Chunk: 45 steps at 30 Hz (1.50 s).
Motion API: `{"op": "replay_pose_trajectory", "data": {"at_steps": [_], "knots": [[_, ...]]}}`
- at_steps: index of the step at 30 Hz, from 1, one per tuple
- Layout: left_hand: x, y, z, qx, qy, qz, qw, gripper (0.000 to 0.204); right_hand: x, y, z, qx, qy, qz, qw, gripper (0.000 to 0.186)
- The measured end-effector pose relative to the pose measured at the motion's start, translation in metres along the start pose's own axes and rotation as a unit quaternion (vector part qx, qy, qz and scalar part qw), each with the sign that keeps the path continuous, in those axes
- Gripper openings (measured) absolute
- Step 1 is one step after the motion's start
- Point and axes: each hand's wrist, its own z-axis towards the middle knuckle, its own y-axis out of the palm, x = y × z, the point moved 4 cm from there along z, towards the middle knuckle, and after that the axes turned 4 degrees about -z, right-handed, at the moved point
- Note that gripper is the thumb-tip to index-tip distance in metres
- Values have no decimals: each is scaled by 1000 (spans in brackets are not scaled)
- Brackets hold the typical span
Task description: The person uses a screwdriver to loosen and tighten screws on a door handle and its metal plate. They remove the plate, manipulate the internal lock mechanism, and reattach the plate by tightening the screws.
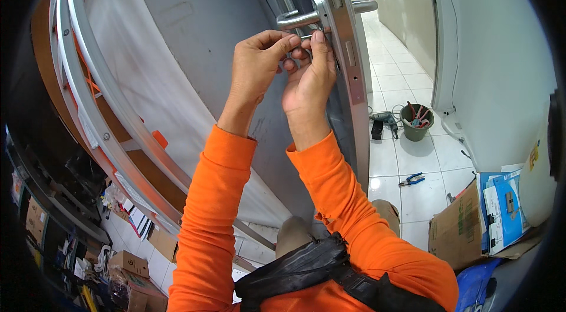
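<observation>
A grey door [194, 23] stands ajar with its edge toward me. On it are a silver lever handle [298, 20] and a metal lock plate [341, 29] with a latch. Just below the lever, my left hand [254, 64] is closed in a pinch on a thin metal rod [306, 36], too small to name more exactly. The rod's other end meets the thumb and fingertips of my right hand [309, 79], also pinched, with its other fingers curled. Both hands are close to the door edge, and the fingers partly hide the area under the handle.
Beyond the door, a bucket of hand tools [417, 122], a power drill [386, 120] and blue-handled pliers [411, 179] rest on white floor tiles. A cardboard box with folders [457, 220] stands right. Curved metal rails [112, 100] and cluttered boxes [130, 263] are left.
</observation>
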Motion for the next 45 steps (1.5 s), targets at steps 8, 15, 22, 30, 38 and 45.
{"op": "replay_pose_trajectory", "data": {"at_steps": [8, 15, 22, 30, 38, 45], "knots": [[-13, -2, 4, -12, -32, -71, 997, 19, 1, 0, 1, -9, 2, 21, 1000, 18], [-24, -1, 9, -54, -72, -109, 990, 21, 1, -2, 2, -15, -4, 7, 1000, 19], [-33, -6, 8, -61, -75, -102, 990, 21, 4, -3, 0, -11, 14, 11, 1000, 18], [-38, 7, 3, -42, -72, -243, 966, 21, -13, 9, -6, -21, -45, -60, 997, 19], [-30, 11, -10, 34, 14, -215, 976, 19, -4, 3, -1, -70, -13, 1, 997, 22], [-31, 10, -11, 23, -36, -226, 973, 17, -6, -4, -5, -52, -24, -25, 998, 15]]}}
